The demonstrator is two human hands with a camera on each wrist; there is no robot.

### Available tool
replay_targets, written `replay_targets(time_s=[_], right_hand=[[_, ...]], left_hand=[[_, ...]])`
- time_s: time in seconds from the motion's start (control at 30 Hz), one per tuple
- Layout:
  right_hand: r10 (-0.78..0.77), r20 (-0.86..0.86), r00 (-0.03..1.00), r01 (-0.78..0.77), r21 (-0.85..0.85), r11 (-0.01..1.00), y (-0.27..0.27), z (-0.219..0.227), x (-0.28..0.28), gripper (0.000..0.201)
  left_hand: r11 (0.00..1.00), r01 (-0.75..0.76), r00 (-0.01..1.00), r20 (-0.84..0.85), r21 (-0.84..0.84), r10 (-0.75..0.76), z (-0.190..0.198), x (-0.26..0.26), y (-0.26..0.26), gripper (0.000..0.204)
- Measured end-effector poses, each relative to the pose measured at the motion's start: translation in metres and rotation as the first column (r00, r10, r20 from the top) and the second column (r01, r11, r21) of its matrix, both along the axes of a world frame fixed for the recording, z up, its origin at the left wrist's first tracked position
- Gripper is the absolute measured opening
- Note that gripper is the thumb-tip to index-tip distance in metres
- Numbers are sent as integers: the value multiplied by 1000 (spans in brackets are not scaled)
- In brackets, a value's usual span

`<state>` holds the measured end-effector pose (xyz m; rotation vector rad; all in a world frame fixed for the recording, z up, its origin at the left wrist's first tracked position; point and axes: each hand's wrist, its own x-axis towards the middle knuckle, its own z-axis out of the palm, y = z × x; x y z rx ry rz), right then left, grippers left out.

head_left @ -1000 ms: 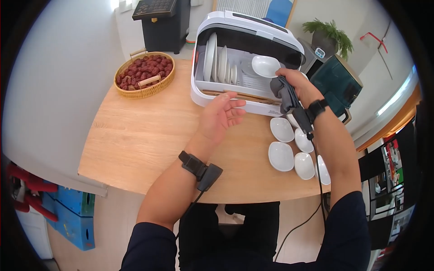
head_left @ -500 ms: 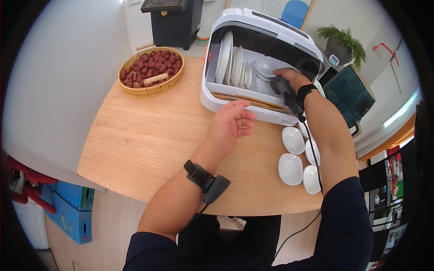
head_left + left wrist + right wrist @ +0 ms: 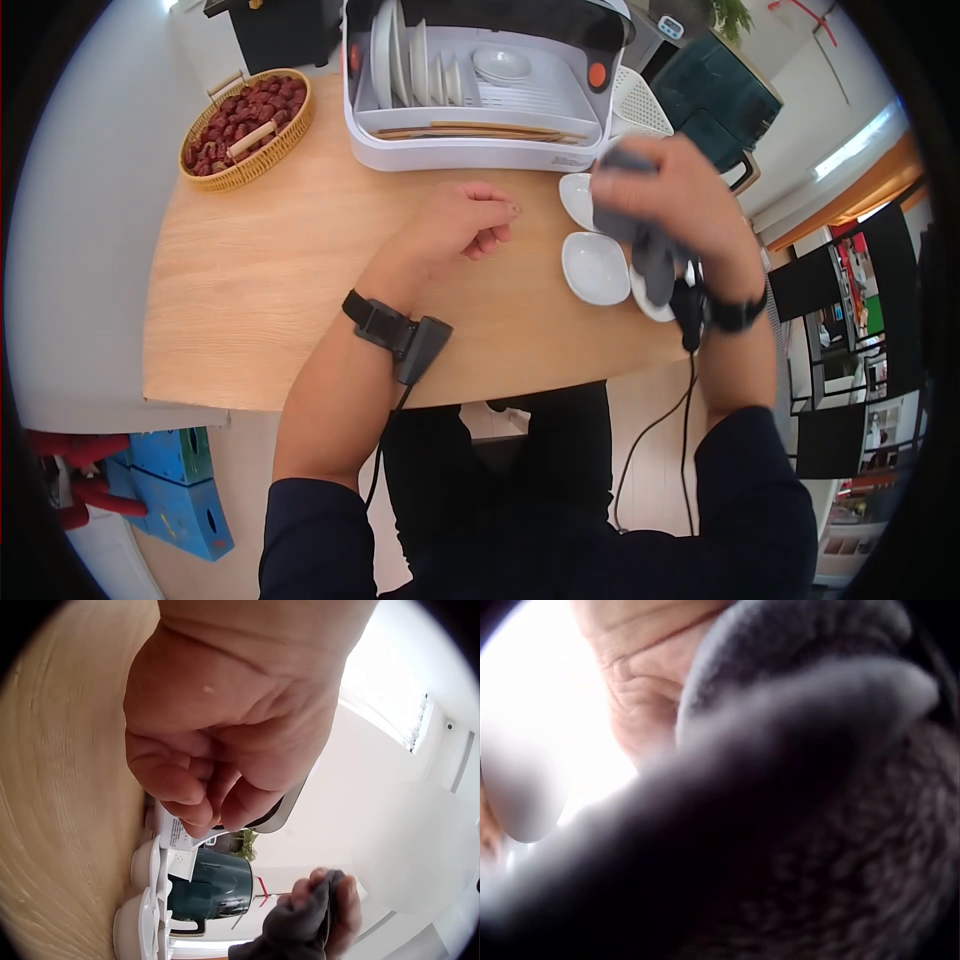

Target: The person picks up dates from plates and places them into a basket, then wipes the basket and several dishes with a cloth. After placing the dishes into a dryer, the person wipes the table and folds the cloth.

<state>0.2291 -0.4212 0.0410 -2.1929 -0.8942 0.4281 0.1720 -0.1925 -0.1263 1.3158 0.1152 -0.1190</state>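
My right hand grips a dark grey cloth above the white bowls at the table's right side; in the left wrist view the cloth bunches in its fingers. The cloth fills most of the right wrist view, blurred. My left hand hovers over the table with loosely curled fingers and holds nothing. A white bowl sits below the cloth, with others partly hidden by the right hand. Inside the open white dish box, a small bowl lies right of the upright plates.
A basket of red dates stands at the table's back left. Chopsticks lie along the box's front. Right of the box are a white perforated basket and a dark green appliance. A cable hangs from the right wrist.
My right hand has let go of the bowl in the dish box and moved out toward the front right with the cloth. The head view has shifted, and the left hand remains empty.
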Motion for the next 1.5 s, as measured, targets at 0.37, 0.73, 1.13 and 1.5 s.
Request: replay_targets(time_s=[0.37, 0.73, 1.13, 1.5], right_hand=[[366, 740, 564, 235, -568, 789, -30, -127, -53, 7], [164, 870, 466, 6, -188, 982, 44, -100, -66, 12], [-332, 344, 878, 191, 384, 903, 74, -97, -19, 39], [400, 124, 908, -418, 310, 854, 37, -93, -7, 21]], left_hand=[[998, 15, 1000, -16, 62, -14, 1, -1, 0, 16], [884, 119, 987, 152, -451, -55, 9, -7, -8, 62], [945, 0, 923, 363, -327, 125, -4, 0, -4, 81], [973, -18, 888, 443, -230, 121, 6, -8, 4, 82]])
